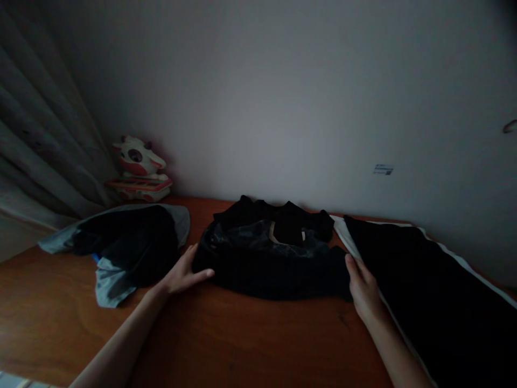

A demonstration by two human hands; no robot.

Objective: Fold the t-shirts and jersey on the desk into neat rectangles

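A dark shirt (274, 275) lies spread on the wooden table in front of me, with a faint mottled pattern and a light-edged patch (286, 234) near its upper middle. My left hand (183, 274) is at the shirt's left edge, thumb stretched over the cloth and apart from the fingers, whose tips are partly hidden. At the opposite side, my right hand (362, 285) pinches the shirt's right edge between thumb and fingers. A heap of black and grey clothing (137, 248) rests to the left of my left hand.
Black cloth (436, 291) with white cloth (347, 237) under it covers the table's right side. A cow-shaped toy keyboard (139, 170) stands at the back left, by a curtain (44, 124). The wall (274, 108) borders the brown table (250, 345) at the back.
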